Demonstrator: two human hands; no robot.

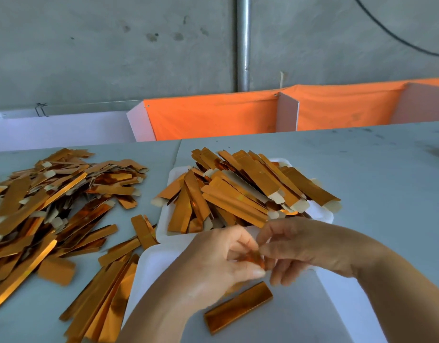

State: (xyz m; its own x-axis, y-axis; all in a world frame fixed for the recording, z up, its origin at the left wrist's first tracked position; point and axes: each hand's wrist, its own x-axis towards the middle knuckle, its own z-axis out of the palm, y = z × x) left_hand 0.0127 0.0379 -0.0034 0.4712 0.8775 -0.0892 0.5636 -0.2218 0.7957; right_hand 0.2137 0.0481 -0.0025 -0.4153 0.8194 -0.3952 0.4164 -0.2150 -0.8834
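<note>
My left hand (213,263) and my right hand (297,246) meet over a white tray (300,318) at the table's near edge. Both pinch one small gold foil carton (254,259) between their fingertips; most of it is hidden by the fingers. An assembled long gold box (238,306) lies on the white tray just below my hands. Behind my hands a second white tray (169,233) holds a heap of gold boxes (248,191) with open cream flaps.
A large loose pile of flat gold cartons (47,209) covers the table's left side, with more strips (107,293) near the front tray. Orange fabric bins (213,117) with white dividers stand behind the grey table (374,169). A metal pole (243,43) runs up the concrete wall.
</note>
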